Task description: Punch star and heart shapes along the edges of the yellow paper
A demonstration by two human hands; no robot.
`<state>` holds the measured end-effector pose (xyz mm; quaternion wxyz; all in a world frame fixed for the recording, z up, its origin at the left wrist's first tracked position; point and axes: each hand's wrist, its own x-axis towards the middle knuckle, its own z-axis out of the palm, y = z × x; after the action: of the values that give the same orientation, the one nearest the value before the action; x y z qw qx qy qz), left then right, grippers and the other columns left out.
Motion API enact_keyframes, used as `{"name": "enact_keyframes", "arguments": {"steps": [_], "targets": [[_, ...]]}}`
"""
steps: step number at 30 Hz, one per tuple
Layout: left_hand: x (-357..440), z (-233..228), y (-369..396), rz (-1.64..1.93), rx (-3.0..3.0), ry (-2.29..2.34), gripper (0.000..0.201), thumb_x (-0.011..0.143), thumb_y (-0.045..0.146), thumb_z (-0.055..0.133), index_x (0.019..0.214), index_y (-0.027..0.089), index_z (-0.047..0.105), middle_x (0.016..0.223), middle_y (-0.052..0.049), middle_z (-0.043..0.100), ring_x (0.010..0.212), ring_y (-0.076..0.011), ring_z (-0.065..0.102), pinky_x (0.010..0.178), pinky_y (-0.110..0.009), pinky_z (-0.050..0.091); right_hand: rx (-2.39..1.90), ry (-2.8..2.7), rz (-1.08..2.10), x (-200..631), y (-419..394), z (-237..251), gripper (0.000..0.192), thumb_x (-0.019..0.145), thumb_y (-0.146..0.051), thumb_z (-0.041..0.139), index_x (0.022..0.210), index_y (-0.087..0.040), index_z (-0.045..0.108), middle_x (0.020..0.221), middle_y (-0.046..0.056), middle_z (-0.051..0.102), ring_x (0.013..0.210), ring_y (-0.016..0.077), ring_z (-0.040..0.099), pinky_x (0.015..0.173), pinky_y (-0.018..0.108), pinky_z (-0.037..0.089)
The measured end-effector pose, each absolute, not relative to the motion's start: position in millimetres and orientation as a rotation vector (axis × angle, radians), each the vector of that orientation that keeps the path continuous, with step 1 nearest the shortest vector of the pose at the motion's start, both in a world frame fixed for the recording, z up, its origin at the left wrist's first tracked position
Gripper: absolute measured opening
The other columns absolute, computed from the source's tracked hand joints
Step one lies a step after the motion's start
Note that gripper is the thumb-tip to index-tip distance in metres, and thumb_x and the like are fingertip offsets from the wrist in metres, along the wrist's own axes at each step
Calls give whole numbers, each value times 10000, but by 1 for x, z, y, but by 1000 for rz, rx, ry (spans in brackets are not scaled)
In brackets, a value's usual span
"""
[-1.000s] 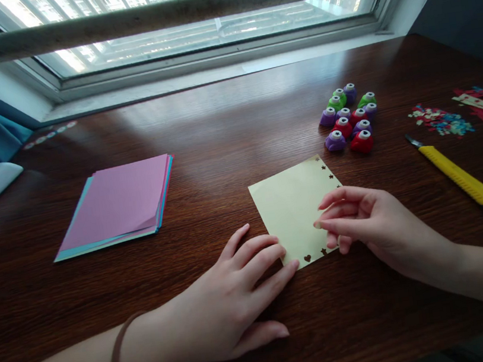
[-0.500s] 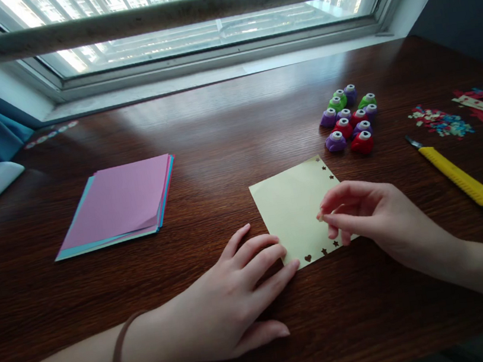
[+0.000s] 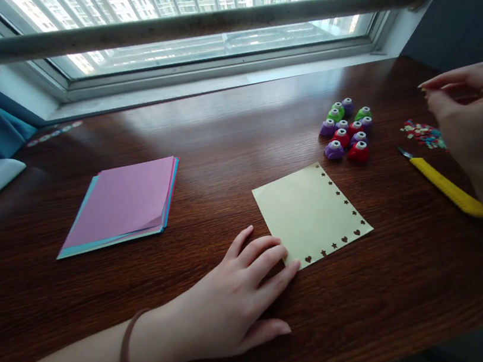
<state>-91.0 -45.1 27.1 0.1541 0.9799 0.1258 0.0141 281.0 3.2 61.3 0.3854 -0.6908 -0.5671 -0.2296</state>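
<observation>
A pale yellow square of paper (image 3: pixel 304 214) lies on the table, with star and heart holes punched along its right and front edges. My left hand (image 3: pixel 248 291) rests flat, fingers spread, its fingertips on the paper's left front corner. Up at the right, my right hand (image 3: pixel 478 106) is raised with thumb and index finger pinched together; whatever they hold is too small to make out. Beneath and left of it lies a small pile of punched paper bits (image 3: pixel 424 134). A yellow utility knife (image 3: pixel 446 185) with its blade out lies just in front of that pile.
Several small craft punches (image 3: pixel 342 131), purple, green and red, stand behind the yellow paper. On the left lies a stack of coloured paper (image 3: pixel 122 200), pink on top. A metal bar (image 3: pixel 201 23) crosses the window behind the wooden table (image 3: pixel 198 127).
My right hand has moved from over the yellow paper to the far right, still pinched, uncovering the paper's right corner. My left hand stays in place. The view has shifted slightly.
</observation>
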Motion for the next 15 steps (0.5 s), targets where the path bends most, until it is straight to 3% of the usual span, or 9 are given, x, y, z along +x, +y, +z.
{"name": "enact_keyframes", "arguments": {"steps": [4, 9, 15], "targets": [[-91, 27, -46, 27, 2791, 365, 578, 871, 482, 382, 1348, 169, 289, 1262, -114, 453, 1223, -281, 324, 1077, -522, 138, -1886, -1452, -947, 343, 20, 50, 128, 746, -188, 623, 813, -121, 709, 712, 107, 667, 733, 191, 617, 702, 304, 395], [-90, 26, -45, 23, 2803, 359, 588, 871, 479, 385, 1355, 166, 272, 1261, -121, 450, 1218, -284, 329, 1064, -524, 165, -2128, -1401, -813, 377, 32, 31, 168, 724, -129, 621, 864, -100, 708, 804, 125, 681, 809, 215, 621, 738, 294, 386], [-90, 28, -49, 49, 2886, 355, 574, 867, 447, 419, 1347, 160, 292, 1264, -130, 470, 1157, -297, 406, 955, -485, 345, -2179, -1426, -685, 381, 34, 23, 160, 695, -98, 617, 821, -73, 713, 814, 147, 679, 811, 211, 613, 741, 267, 394]]}}
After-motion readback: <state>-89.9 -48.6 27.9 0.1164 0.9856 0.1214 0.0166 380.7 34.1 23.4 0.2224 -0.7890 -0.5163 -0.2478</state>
